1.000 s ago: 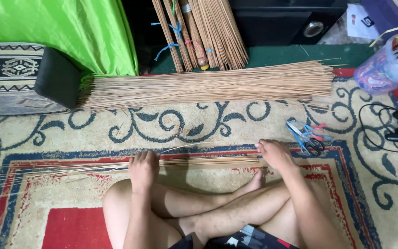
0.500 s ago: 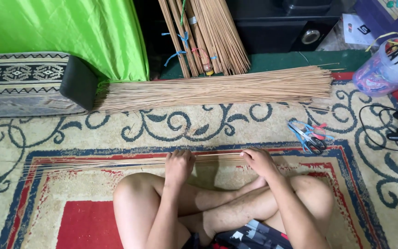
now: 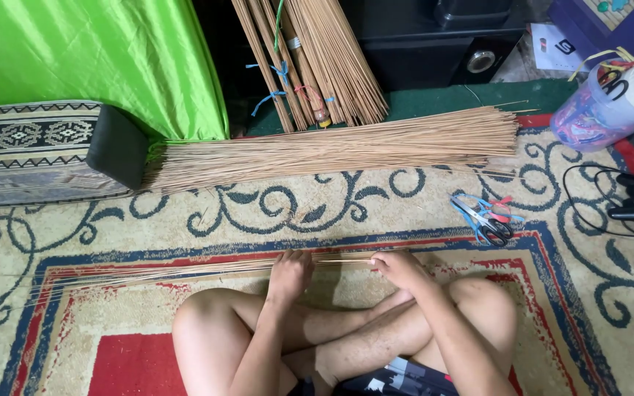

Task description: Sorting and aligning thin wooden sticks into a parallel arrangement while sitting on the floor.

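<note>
I sit cross-legged on a patterned carpet point(image 3: 405, 198). A thin bundle of long tan sticks point(image 3: 170, 270) lies flat across the carpet in front of my knees. My left hand point(image 3: 289, 273) presses down on the bundle partway along it, fingers curled over the sticks. My right hand point(image 3: 399, 268) grips the bundle's right end. A much larger loose pile of the same sticks point(image 3: 332, 147) lies further away, parallel to the small bundle.
Scissors with blue and red ties point(image 3: 486, 216) lie to the right. Tied stick bundles point(image 3: 310, 59) lean at the back. A green cloth point(image 3: 97, 59), a patterned cushion point(image 3: 31, 150), a plastic jar point(image 3: 603, 103) and black cables point(image 3: 625, 205) ring the carpet.
Both hands have come closer together along the bundle: the left hand slid right and the right hand slid left. The view shifted slightly.
</note>
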